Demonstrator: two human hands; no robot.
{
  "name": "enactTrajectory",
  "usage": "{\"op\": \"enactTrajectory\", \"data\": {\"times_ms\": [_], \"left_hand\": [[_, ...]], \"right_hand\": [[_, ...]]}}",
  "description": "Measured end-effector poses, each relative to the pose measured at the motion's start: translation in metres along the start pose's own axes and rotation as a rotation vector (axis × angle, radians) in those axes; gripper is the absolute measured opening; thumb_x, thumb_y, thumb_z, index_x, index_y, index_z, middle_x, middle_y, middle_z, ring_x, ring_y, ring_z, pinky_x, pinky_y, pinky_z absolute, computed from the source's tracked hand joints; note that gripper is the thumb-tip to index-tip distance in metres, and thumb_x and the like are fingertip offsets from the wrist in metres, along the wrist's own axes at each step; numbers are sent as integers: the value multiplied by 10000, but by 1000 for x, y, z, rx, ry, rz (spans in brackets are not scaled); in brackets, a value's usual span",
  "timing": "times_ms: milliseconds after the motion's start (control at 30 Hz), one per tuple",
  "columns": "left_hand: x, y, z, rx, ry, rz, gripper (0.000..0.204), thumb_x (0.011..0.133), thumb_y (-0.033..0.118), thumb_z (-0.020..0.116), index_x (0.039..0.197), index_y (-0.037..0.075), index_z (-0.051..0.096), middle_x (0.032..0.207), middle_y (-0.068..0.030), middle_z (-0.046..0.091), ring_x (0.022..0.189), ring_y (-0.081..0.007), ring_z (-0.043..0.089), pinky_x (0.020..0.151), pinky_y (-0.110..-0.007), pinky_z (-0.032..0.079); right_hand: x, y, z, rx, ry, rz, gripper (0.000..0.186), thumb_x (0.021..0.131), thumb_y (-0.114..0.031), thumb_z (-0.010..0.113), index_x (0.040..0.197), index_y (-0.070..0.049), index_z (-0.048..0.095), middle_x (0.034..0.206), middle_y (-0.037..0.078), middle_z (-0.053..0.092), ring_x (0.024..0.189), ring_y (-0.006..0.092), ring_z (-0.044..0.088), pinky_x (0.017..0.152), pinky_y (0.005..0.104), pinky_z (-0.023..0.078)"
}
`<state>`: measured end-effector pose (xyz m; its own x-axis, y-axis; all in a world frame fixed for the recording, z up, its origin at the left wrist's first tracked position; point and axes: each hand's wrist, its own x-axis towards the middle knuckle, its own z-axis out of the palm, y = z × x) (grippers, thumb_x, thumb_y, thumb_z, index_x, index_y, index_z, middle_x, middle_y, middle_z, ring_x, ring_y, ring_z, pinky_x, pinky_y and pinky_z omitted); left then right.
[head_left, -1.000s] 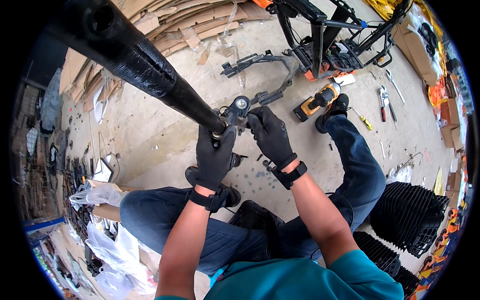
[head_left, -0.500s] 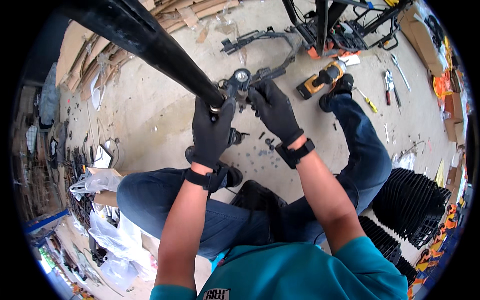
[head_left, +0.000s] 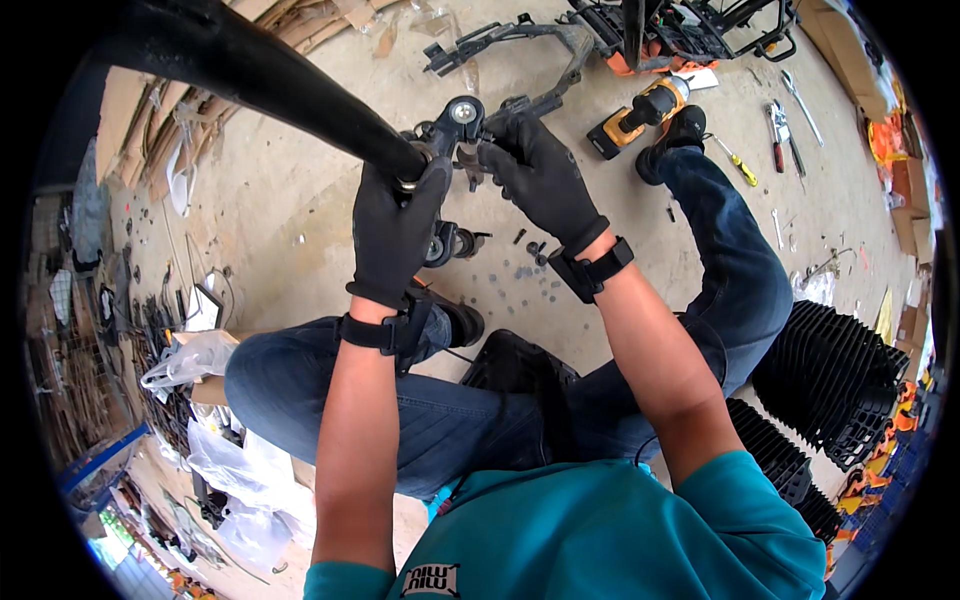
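Note:
My gloved left hand (head_left: pixel 395 235) is wrapped around the lower end of a long black tube (head_left: pixel 290 90) that slants down from the upper left. At that end sits a black clamp fitting (head_left: pixel 462 114) with a silver bolt, and another black round fitting (head_left: pixel 440 248) shows below, partly behind my left hand. My gloved right hand (head_left: pixel 545 185) is at the clamp's right side, fingers curled and pinched at a small part that is too hidden to name. Behind it lies a dark jointed metal frame piece (head_left: pixel 570 70) on the floor.
A yellow-black drill (head_left: pixel 630 120) stands by my right shoe, near pliers (head_left: pixel 775 135), a screwdriver (head_left: pixel 740 165) and a wrench (head_left: pixel 800 105). A black vehicle frame (head_left: pixel 690 35), cardboard (head_left: pixel 140 120), plastic bags (head_left: pixel 235 465) and black ribbed parts (head_left: pixel 820 375) surround me on the concrete floor (head_left: pixel 270 230).
The whole view has shifted, so floor items sit higher in the picture. The tube and both hands appear higher and a little further left. My grip on the tube looks the same.

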<state>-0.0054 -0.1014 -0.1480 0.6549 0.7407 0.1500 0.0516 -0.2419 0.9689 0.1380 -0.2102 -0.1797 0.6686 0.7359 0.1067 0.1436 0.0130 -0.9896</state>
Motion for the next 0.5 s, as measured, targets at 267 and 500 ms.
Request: {"op": "enactTrajectory", "data": {"times_ms": [267, 500], "left_hand": [[0, -4, 2, -52, 0, -54, 278, 881, 143, 729, 1100, 31, 600, 893, -24, 633, 777, -105, 570, 714, -267, 470], [6, -7, -6, 44, -83, 25, 356, 874, 217, 751, 1124, 35, 575, 906, -42, 642, 788, -101, 579, 702, -272, 472]], "right_hand": [[8, -9, -3, 27, -103, 232, 279, 1004, -265, 561, 903, -9, 601, 707, 67, 647, 588, 127, 581, 558, 298, 472], [1, -8, 1, -40, -9, 103, 305, 1005, -291, 553, 929, -1, 610, 726, 70, 661, 574, 128, 585, 556, 300, 479]]}}
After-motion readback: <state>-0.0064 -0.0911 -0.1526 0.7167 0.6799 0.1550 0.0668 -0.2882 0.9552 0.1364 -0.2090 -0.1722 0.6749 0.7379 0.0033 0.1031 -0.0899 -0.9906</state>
